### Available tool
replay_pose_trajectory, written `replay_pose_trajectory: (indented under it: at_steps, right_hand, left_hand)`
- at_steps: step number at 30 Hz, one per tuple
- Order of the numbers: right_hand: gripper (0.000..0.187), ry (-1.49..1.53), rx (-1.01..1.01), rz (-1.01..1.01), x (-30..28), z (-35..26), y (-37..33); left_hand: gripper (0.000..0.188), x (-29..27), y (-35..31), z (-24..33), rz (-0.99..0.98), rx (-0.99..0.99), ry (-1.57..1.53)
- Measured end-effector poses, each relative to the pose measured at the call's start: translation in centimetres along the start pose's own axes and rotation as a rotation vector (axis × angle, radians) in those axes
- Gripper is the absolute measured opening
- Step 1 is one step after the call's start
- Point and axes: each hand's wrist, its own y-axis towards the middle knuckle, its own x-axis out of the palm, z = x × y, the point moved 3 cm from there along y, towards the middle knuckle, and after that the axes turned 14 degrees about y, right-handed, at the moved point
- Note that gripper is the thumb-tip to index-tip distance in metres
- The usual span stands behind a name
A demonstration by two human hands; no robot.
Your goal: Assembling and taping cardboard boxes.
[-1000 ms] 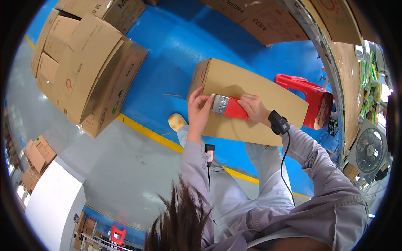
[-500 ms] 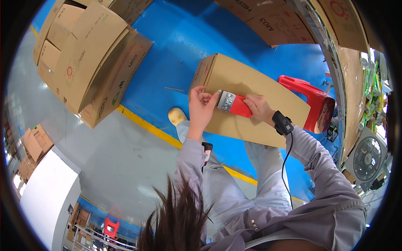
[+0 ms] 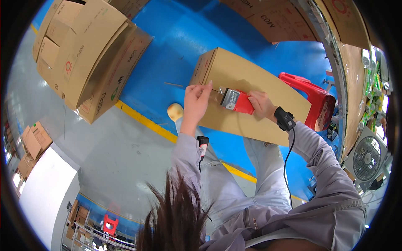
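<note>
My right hand [image 3: 261, 104] grips a red tape dispenser [image 3: 243, 103] with a metal plate and a dark toothed edge, held over the top of a closed brown cardboard box [image 3: 268, 92]. To its left, my left hand [image 3: 197, 100] is closed in a pinch over the box's left end. A short shiny strip of clear tape [image 3: 220, 89] shows between the left fingertips and the toothed edge. How much tape the fingers hold is hard to make out.
A red plastic stool [image 3: 312, 98] stands against the box's right end. Stacked cardboard cartons [image 3: 96, 54] fill the upper left, and more cartons [image 3: 272, 21] stand at the far side. On the right are a workbench [image 3: 354, 79] and a grey fan [image 3: 367, 154].
My left hand has drawn away to the left from the dispenser's toothed edge, leaving a gap with clear tape in it. The right hand has shifted only slightly to the right.
</note>
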Motion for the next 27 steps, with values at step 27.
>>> replay_pose_trajectory:
  at_steps: [27]
  right_hand:
    - [0.027,0.056,0.017,0.020,1.9,-1.9,1.7]
  left_hand:
    - [0.011,-1.2,1.0,1.2,0.022,0.492,0.195]
